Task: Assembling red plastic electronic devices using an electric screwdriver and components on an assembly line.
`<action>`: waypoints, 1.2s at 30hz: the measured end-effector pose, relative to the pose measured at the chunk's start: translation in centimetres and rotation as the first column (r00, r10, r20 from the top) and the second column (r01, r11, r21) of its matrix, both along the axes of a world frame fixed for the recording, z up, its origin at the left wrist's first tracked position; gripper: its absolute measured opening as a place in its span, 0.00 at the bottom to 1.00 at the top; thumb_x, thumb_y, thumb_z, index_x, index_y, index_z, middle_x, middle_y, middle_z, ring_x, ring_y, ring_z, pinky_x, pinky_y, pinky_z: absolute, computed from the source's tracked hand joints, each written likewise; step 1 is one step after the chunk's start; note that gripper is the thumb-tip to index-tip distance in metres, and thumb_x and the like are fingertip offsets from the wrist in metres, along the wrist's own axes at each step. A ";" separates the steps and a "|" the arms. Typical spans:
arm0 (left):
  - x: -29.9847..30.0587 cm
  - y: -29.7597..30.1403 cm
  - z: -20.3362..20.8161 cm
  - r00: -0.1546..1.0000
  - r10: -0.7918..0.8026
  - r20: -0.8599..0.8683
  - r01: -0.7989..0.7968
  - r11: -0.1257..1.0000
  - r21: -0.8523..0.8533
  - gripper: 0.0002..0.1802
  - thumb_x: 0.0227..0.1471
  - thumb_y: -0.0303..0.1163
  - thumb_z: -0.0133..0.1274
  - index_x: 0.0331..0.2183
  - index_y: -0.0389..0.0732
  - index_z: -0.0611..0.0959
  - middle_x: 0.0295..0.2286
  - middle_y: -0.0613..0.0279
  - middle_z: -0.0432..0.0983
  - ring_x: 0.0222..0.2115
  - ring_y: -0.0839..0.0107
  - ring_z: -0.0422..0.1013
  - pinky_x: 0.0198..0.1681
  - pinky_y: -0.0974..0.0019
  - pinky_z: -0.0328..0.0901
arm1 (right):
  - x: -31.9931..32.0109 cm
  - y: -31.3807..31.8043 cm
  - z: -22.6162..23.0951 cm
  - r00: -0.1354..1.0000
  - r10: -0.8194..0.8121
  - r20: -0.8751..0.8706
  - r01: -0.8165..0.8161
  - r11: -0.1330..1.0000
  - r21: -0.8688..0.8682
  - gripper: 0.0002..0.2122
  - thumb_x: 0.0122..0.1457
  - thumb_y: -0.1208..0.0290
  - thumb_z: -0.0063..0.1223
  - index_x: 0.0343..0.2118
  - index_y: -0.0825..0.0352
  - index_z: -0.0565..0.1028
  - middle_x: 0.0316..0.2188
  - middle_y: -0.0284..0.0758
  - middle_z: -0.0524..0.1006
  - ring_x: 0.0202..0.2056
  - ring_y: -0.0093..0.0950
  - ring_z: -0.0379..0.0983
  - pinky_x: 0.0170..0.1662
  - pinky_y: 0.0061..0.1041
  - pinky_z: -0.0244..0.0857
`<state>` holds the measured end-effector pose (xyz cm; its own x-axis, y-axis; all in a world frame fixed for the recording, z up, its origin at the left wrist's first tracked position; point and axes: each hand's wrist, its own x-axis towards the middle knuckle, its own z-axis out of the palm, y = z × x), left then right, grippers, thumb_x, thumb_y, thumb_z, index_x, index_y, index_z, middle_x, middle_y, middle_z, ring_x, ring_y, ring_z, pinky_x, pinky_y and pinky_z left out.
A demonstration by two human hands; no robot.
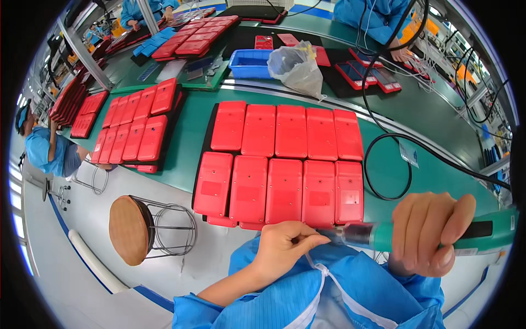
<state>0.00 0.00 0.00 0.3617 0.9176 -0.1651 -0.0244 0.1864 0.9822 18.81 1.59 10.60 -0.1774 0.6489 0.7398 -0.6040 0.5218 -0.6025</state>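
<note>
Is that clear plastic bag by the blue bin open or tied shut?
Open. The clear plastic bag stands beside the blue bin with its mouth gaping at the top, untied. What is inside cannot be made out.

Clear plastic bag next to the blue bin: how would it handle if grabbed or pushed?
The clear plastic bag looks crumpled and slumped, so probably floppy, deforming under any grip. Thin see-through film suggests it is light and would likely slide or crumple rather than tip. It rests against the blue bin, which may stop it when pushed that way.
</note>
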 end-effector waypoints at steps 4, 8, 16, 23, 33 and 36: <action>1.1 0.1 0.3 0.964 0.097 -0.246 -0.002 0.933 0.361 0.10 0.36 0.33 0.61 0.20 0.37 0.80 0.16 0.59 0.72 0.15 0.72 0.68 0.18 0.73 0.62 | 0.6 -0.3 -0.1 0.996 0.059 0.073 -0.057 0.998 -0.030 0.12 0.47 0.79 0.54 0.31 0.68 0.61 0.13 0.33 0.69 0.13 0.25 0.67 0.17 0.26 0.66; 1.8 0.1 -0.2 0.931 0.194 -0.309 0.004 0.842 0.540 0.11 0.32 0.34 0.62 0.18 0.38 0.79 0.16 0.61 0.72 0.16 0.67 0.68 0.18 0.70 0.63 | 1.0 0.0 -0.8 0.994 0.070 0.081 -0.068 0.997 -0.018 0.11 0.46 0.80 0.54 0.29 0.68 0.62 0.14 0.34 0.70 0.14 0.25 0.67 0.19 0.26 0.67; 1.8 0.2 -0.3 0.892 0.261 -0.369 0.102 0.680 0.727 0.08 0.32 0.26 0.60 0.22 0.40 0.79 0.16 0.62 0.71 0.17 0.67 0.68 0.20 0.69 0.64 | 1.2 0.2 -0.7 0.993 0.067 0.100 -0.065 0.998 -0.021 0.10 0.47 0.79 0.55 0.27 0.68 0.64 0.12 0.33 0.69 0.12 0.24 0.67 0.18 0.24 0.67; 2.5 0.6 -0.5 0.879 0.239 -0.412 0.213 0.576 0.789 0.13 0.33 0.32 0.61 0.25 0.37 0.78 0.15 0.63 0.69 0.16 0.73 0.67 0.17 0.71 0.63 | 1.3 0.6 -0.5 0.971 0.118 0.210 -0.125 0.992 0.024 0.10 0.48 0.78 0.54 0.27 0.68 0.63 0.13 0.33 0.71 0.12 0.22 0.68 0.17 0.22 0.68; -1.2 0.7 2.3 0.675 0.582 0.453 -0.054 0.651 -0.757 0.09 0.53 0.25 0.40 0.34 0.32 0.74 0.26 0.60 0.67 0.18 0.78 0.60 0.18 0.78 0.54 | 1.0 2.6 -2.7 0.930 -0.235 0.284 0.215 0.971 0.100 0.10 0.50 0.73 0.53 0.27 0.63 0.62 0.09 0.26 0.66 0.09 0.19 0.64 0.14 0.17 0.62; -2.1 0.0 0.8 0.617 0.555 0.558 0.051 0.679 -0.732 0.09 0.53 0.22 0.38 0.36 0.32 0.72 0.38 0.51 0.67 0.29 0.71 0.69 0.24 0.78 0.64 | 1.0 3.1 -2.8 0.916 -0.218 0.336 0.183 0.974 0.131 0.10 0.49 0.73 0.53 0.27 0.64 0.62 0.10 0.27 0.66 0.10 0.19 0.65 0.15 0.18 0.63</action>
<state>-2.10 0.03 0.85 0.3997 0.7444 -0.5349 -0.7766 0.5850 0.2337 19.81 4.66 7.82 -0.3071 0.6273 0.7156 -0.2435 0.6752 -0.6963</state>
